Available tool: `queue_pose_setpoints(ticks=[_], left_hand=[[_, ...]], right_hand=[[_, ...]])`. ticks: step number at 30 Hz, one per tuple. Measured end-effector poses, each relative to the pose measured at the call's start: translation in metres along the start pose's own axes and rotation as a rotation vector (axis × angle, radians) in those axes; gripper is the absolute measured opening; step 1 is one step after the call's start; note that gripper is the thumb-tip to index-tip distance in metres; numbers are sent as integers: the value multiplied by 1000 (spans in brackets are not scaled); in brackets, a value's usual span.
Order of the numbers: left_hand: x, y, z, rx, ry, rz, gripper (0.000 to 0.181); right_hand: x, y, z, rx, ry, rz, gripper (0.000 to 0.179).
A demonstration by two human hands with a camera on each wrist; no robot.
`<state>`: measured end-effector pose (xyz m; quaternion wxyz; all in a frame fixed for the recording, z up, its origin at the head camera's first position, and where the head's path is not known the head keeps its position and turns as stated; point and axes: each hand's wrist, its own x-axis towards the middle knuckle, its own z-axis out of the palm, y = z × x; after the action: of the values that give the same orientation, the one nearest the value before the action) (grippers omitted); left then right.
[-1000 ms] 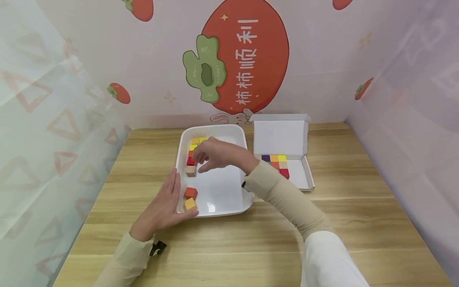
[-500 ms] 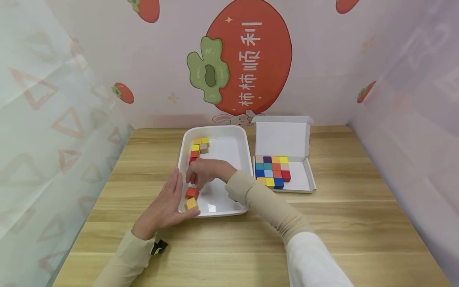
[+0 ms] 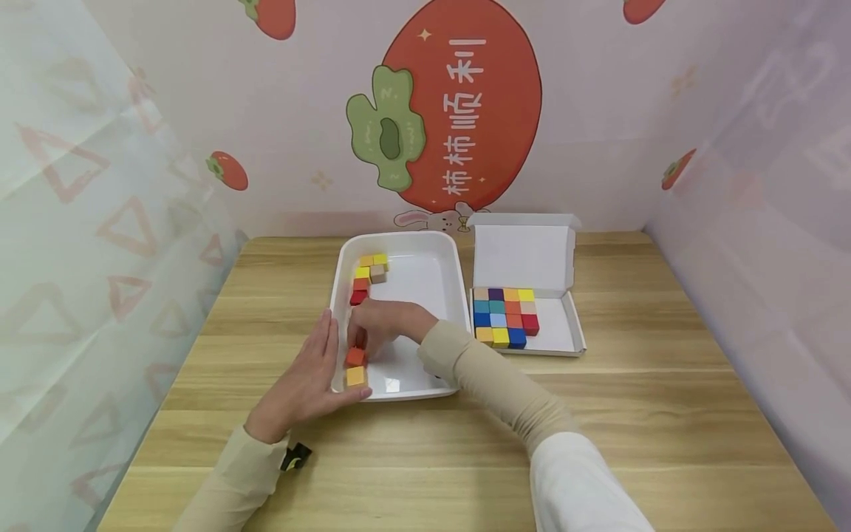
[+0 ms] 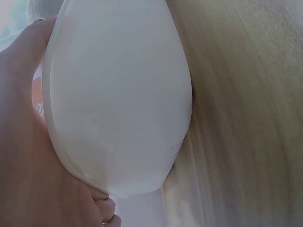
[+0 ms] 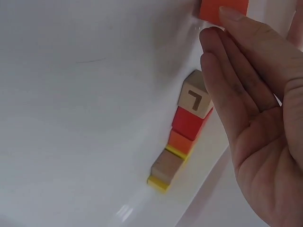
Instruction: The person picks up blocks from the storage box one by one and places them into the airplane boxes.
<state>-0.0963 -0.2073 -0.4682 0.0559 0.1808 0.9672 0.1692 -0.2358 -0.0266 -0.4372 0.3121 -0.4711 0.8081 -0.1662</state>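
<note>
One hand is repositioning: the right hand (image 3: pixel 380 326) was over the upper cubes a second ago, now is reaching down at the orange cube (image 3: pixel 355 357) nearest the person, inside the tray (image 3: pixel 419 273). The amber cube (image 3: pixel 355 377) nearest the corner was skewed half a second ago; now is sitting squarer. The left hand (image 3: pixel 302 380) is staying put, fingers straight along the outer left wall, thumb along the near rim.

Right thumb is touching the orange cube; can't tell whether that hand is pinching it.

Counts: nine cubes are lying along the tray's left side: 2 amber, 2 yellow, 2 orange, 1 red cube (image 3: pixel 359 297), 2 wood. One marked wood cube (image 5: pixel 195 94) is touching the red; the right wrist view is showing it best. Fifteen cubes are filling the box (image 3: pixel 558 318) in rows of 4, 4, 4, 3, lid standing raised. Box is sitting just right of the tray, both resting on the tabletop (image 3: pixel 425 458).
</note>
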Motion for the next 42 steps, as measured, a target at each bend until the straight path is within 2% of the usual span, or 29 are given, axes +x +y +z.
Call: queue_pose_setpoints(ticks=[5,10,16,21,28,33,38,42], left_hand=[[1,0,0,1,5,-2,133],[1,0,0,-8,-2,-9,134],[1,0,2,-11,-8,-27,136],[1,0,2,-8,-23,-42,137],[1,1,2,-10,-16,-19,136],[0,3,2,-23,-17,-24,135],[-1,3,0,-24,-16,-28,135],[-1,3,-1,-21,-16,-26,135]], right_hand=[[-12,-1,-10,14,38,8,24],[-35,0,-28,39,110,13,29],[-78,8,-48,75,188,66,30],[-124,23,-51,83,271,125,28],[-204,53,-40,132,438,191,30],[-255,76,-23,155,526,310,30],[-288,89,-3,182,599,409,29],[-302,95,18,215,638,456,32]])
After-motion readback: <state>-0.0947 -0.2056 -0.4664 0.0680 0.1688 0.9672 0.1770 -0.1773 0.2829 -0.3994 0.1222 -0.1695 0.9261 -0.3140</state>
